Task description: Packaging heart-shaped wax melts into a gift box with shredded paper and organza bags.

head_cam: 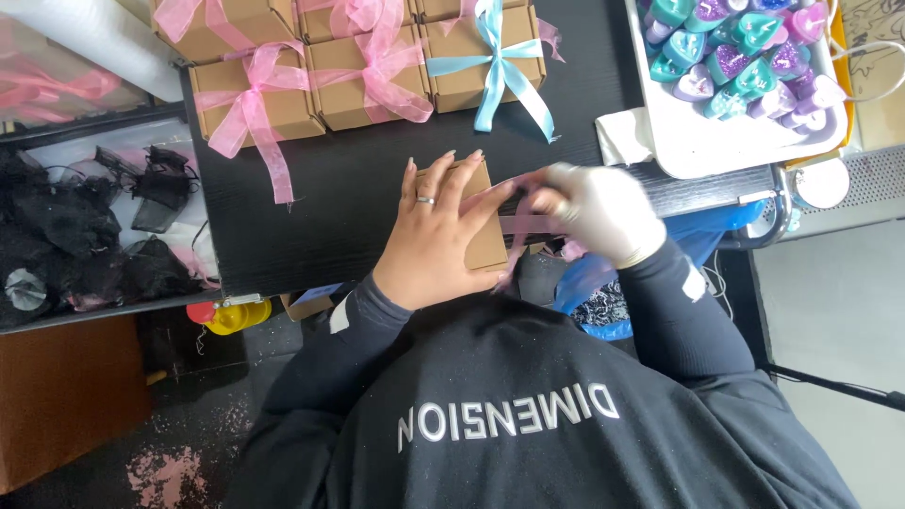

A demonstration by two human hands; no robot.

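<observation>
The left hand point(436, 236) lies flat, fingers spread, on a small brown box point(476, 219) at the black table's point(311, 221) near edge. Just beside it, the gloved right hand point(603, 212) pinches a pink ribbon point(528, 224) crossing the box.

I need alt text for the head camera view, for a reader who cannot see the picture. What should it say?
Seen from above, a person's left hand presses flat on a small brown cardboard box on a black table, while the gloved right hand pulls a pink ribbon around it. Behind stand finished boxes with pink bows, one with a blue bow, and a white tray of heart-shaped items.
</observation>
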